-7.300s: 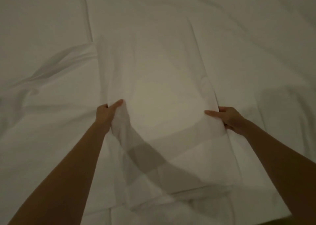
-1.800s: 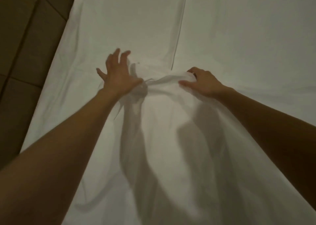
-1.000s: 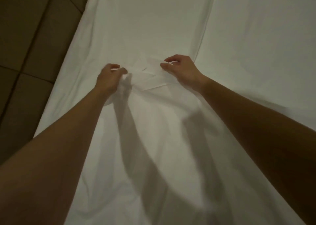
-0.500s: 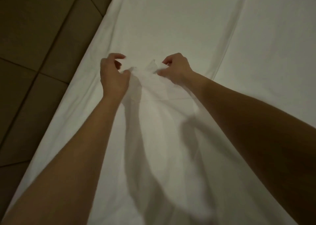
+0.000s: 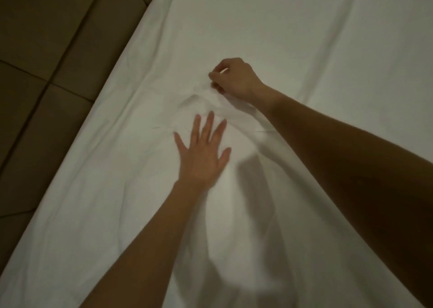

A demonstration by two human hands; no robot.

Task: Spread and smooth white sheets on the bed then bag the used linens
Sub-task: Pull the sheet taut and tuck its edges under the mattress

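A white sheet [image 5: 112,190] lies spread over the bed and fills most of the view. Its far edge is bunched into a small wrinkled fold [image 5: 199,97] near the middle. My right hand [image 5: 234,78] pinches that fold with curled fingers. My left hand [image 5: 201,153] lies flat on the sheet just below the fold, fingers straight and spread. Both forearms reach in from the bottom and cast shadows on the cloth.
The bed's left edge [image 5: 98,101] runs diagonally from top middle to bottom left. Beyond it lies a dark tiled floor [image 5: 42,62]. A long crease [image 5: 328,50] runs down the bedding on the right.
My left hand has let go of the sheet's edge, dropped back toward me and flattened on the cloth. My right hand still pinches the edge. The view has shifted left.
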